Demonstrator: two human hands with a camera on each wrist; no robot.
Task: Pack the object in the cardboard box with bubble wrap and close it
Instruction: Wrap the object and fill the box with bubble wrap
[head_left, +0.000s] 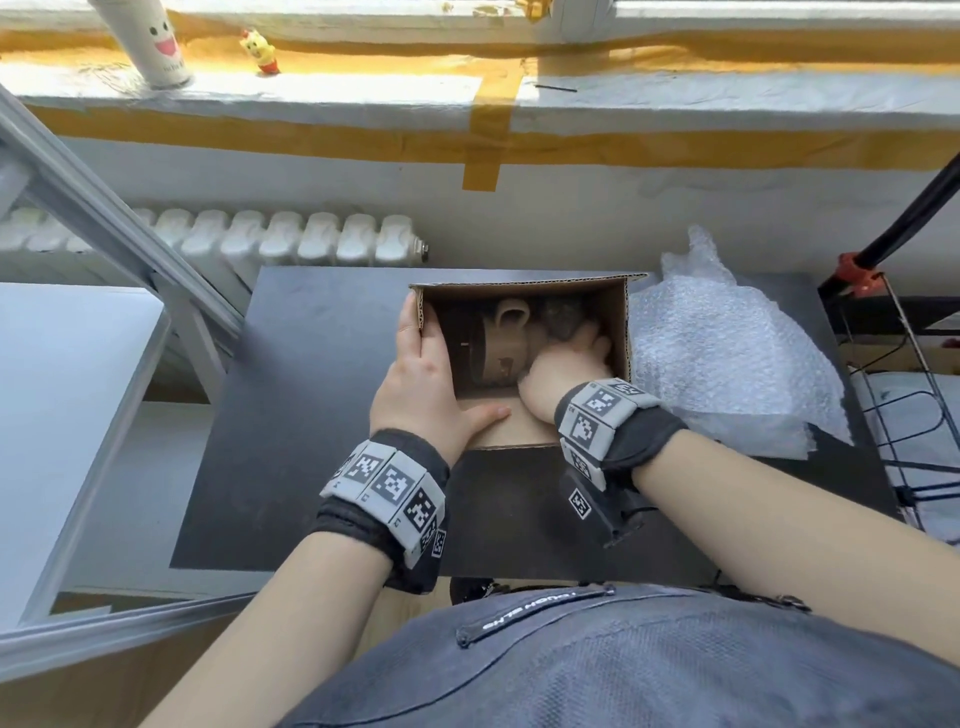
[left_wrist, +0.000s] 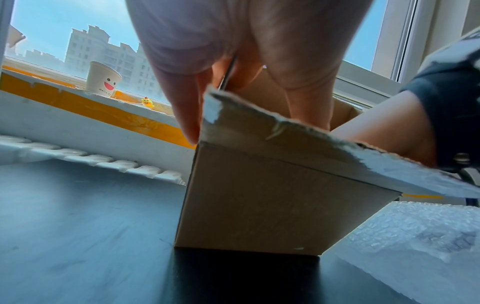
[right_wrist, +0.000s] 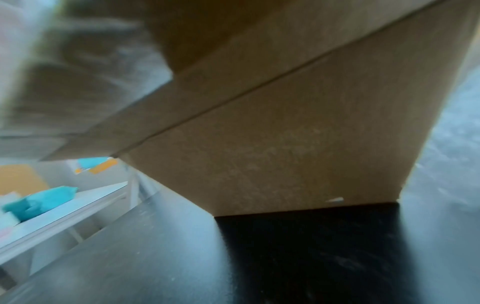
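An open cardboard box (head_left: 627, 332) stands on the black table (head_left: 311, 415). A beige mug (head_left: 506, 348) lies on its side inside it. My left hand (head_left: 421, 374) holds the box's left wall, with fingers on both sides of the cardboard in the left wrist view (left_wrist: 233, 41) and the thumb lying along the near flap. My right hand (head_left: 569, 364) reaches down inside the box on the right, its fingers curled over a grey wad of bubble wrap (head_left: 563, 317) beside the mug. The right wrist view, which is blurred, shows only the box's outer wall (right_wrist: 285, 144).
A large sheet of bubble wrap (head_left: 727, 364) lies right of the box. Behind the table are a radiator (head_left: 260, 239) and a sill with a paper cup (head_left: 156, 41) and a yellow figurine (head_left: 260, 52). A white table (head_left: 67, 389) stands left, a black stand (head_left: 857, 270) right.
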